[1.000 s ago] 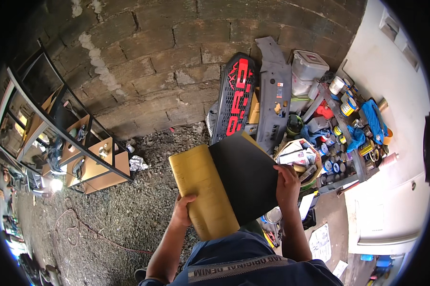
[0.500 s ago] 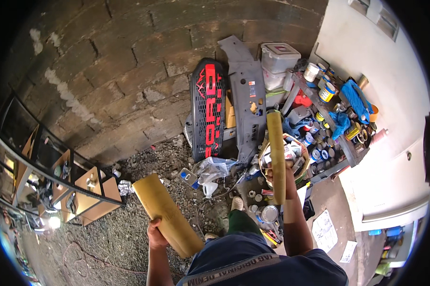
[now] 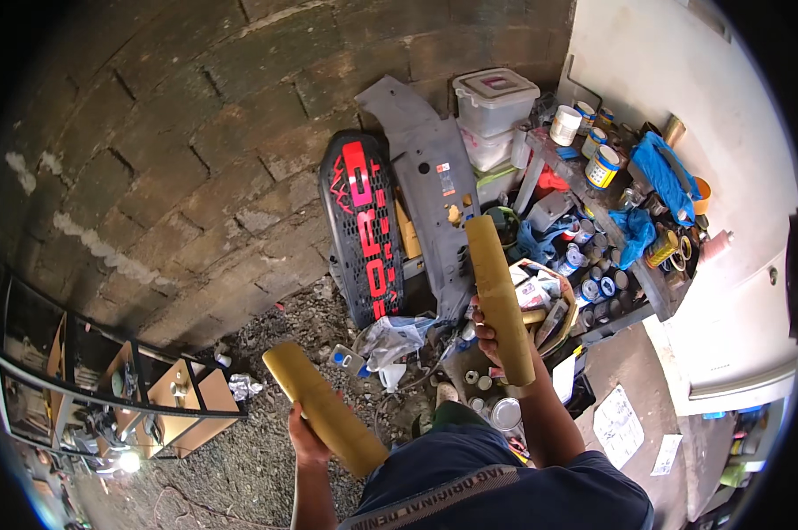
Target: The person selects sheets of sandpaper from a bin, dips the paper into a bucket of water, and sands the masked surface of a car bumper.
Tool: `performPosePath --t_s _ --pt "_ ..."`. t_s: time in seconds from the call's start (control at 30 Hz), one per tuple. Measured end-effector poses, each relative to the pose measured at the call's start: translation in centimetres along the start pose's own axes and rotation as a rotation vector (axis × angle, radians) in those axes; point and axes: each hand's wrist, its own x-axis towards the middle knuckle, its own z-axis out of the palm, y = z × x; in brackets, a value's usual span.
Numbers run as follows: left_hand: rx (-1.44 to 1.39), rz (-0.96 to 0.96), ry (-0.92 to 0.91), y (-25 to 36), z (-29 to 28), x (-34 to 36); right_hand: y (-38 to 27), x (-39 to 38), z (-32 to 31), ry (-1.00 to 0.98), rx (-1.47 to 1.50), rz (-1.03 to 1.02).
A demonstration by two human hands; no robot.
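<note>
My left hand [image 3: 309, 435] is wrapped round a thick yellowish-brown roll [image 3: 321, 408], perhaps of paper, its fingertips showing on the far side. The roll slants, its lower end close to my dark shirt. On the right, my right hand [image 3: 487, 341] grips a second, narrower-looking roll [image 3: 500, 300] of the same colour. That one stands nearly upright in front of a round basket [image 3: 565, 329] filled with mixed items and hides part of it. The two rolls are apart from each other.
A black grille with red lettering [image 3: 364, 230] and a grey panel [image 3: 425, 177] lean on the block wall. Paint cans [image 3: 602, 168] crowd a shelf at right. A black-framed shelf unit [image 3: 174, 406] lies at left. Gravel, a plastic bag [image 3: 395, 340] and cans [image 3: 505, 413] cover the floor.
The left roll has shifted slightly right and tilted more. The right roll has moved left and now leans, its top to the left. The view has turned a little.
</note>
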Motion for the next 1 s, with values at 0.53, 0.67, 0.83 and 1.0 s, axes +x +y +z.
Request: performPosePath --t_s 0.53,0.67,0.83,1.0 --pt "0.747 -0.419 -0.299 -25.3 15.8 27.5 -12.2 -13.1 -2.9 0.975 -0.770 -0.605" --pt "1.373 0.466 -0.747 -26.5 22.2 27.8 -9.5 -13.6 -2.5 1.070 -0.845 -0.624" --pt "1.621 0.906 -1.537 -19.1 26.5 18.3 -7.3 -9.6 -3.0 0.747 -1.345 -0.395" --pt "1.619 0.758 -1.248 -13.4 22.5 18.4 -7.1 -3.2 -0.3 0.360 -1.030 -0.151"
